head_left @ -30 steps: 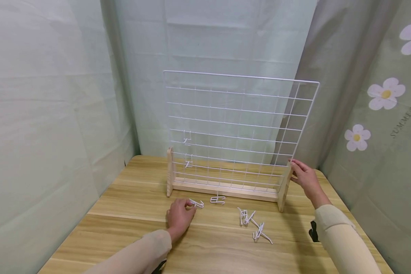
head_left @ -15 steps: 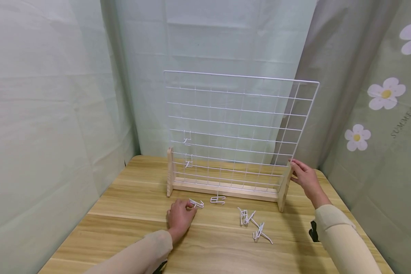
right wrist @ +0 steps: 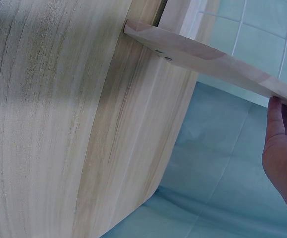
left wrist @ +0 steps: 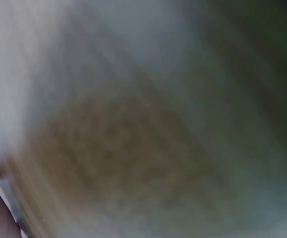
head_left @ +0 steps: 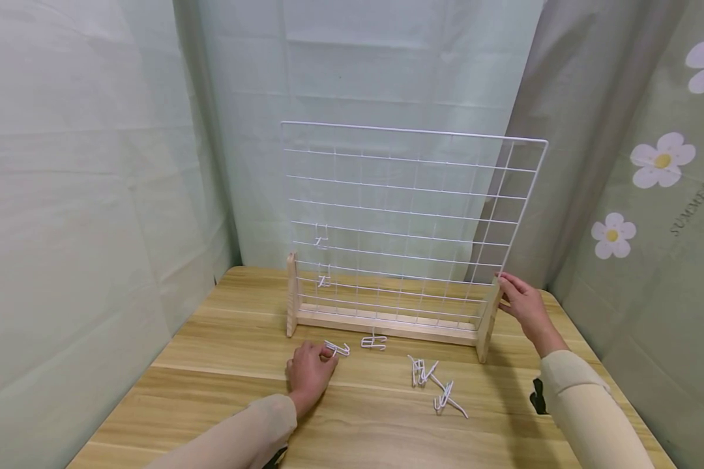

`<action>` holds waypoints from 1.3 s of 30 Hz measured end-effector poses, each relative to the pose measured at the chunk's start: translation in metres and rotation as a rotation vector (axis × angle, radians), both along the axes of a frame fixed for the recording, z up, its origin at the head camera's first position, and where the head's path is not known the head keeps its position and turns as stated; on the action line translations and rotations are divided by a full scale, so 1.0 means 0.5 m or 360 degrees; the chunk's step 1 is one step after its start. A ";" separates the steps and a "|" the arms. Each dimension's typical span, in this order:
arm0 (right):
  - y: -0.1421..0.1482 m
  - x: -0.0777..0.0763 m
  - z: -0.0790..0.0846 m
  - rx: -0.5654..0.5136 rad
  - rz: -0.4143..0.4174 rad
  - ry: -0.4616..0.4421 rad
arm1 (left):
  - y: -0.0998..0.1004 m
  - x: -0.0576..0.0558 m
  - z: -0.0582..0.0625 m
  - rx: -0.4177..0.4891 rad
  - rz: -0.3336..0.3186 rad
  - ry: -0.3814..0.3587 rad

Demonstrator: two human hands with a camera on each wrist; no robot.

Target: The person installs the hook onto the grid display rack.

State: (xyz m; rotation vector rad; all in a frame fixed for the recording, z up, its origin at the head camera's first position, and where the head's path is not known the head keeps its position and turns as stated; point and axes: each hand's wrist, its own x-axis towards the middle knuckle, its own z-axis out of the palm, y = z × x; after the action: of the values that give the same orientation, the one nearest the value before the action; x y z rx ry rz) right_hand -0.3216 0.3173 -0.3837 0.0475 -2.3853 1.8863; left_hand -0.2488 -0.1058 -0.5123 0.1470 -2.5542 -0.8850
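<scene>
A white wire grid panel [head_left: 410,215] stands upright in a wooden base [head_left: 381,321] on the table. My right hand [head_left: 525,306] grips the top of the base's right upright [head_left: 489,319]; the right wrist view shows fingers against that wooden upright [right wrist: 207,57]. Low on the table at the left, my left hand [head_left: 309,372] pinches the end of a white wire hook [head_left: 339,349]. The left wrist view is mostly blurred, with a bit of the hand at its lower left edge. Two white hooks hang on the grid's left side, an upper hook [head_left: 321,241] and a lower hook [head_left: 324,280].
Another wire hook [head_left: 373,342] lies in front of the base. Farther right lie more loose hooks [head_left: 422,371], some close together, with another hook [head_left: 448,398] nearer me. Pale curtains [head_left: 94,195] enclose the wooden table [head_left: 223,365] on the left, back and right.
</scene>
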 end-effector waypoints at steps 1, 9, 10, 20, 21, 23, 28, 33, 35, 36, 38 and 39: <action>0.001 0.000 0.000 0.0000 0.0000 0.0001 | 0.000 0.000 0.001 -0.0003 0.0001 0.0003; 0.003 -0.001 -0.002 -0.0002 0.0010 0.0006 | -0.001 0.001 -0.001 -0.0027 -0.0016 0.0023; 0.003 -0.001 -0.002 -0.0004 0.0012 0.0008 | -0.001 0.001 -0.001 -0.0029 -0.0016 0.0023; 0.004 0.001 -0.002 -0.0009 0.0020 0.0011 | -0.001 -0.003 -0.006 -0.0048 -0.0033 -0.0040; 0.004 0.001 -0.002 -0.0010 0.0020 0.0013 | -0.001 -0.003 -0.006 -0.0049 -0.0035 -0.0046; 0.004 0.002 -0.001 -0.0009 0.0020 0.0015 | 0.000 -0.004 -0.006 -0.0051 -0.0035 -0.0057; 0.002 0.002 -0.001 -0.0011 0.0017 0.0011 | -0.001 -0.004 -0.005 -0.0070 -0.0032 -0.0067; 0.002 0.001 -0.002 -0.0019 0.0011 0.0009 | -0.002 -0.002 -0.005 -0.0077 -0.0027 -0.0058; 0.002 0.000 -0.003 -0.0028 0.0002 0.0007 | -0.002 -0.002 -0.004 -0.0072 -0.0030 -0.0053; 0.002 0.000 -0.002 -0.0023 0.0004 0.0009 | -0.002 -0.002 -0.004 -0.0070 -0.0030 -0.0052; 0.002 -0.001 -0.002 -0.0021 0.0003 0.0010 | -0.002 -0.003 -0.005 -0.0070 -0.0029 -0.0053; 0.002 -0.001 -0.002 -0.0024 0.0002 0.0008 | -0.002 -0.004 -0.006 -0.0074 -0.0030 -0.0050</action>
State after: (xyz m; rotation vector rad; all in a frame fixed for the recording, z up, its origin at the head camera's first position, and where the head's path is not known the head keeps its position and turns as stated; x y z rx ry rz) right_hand -0.3220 0.3183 -0.3848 0.0529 -2.3681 1.9020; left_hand -0.2506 -0.1066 -0.5152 0.1240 -2.6070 -0.8356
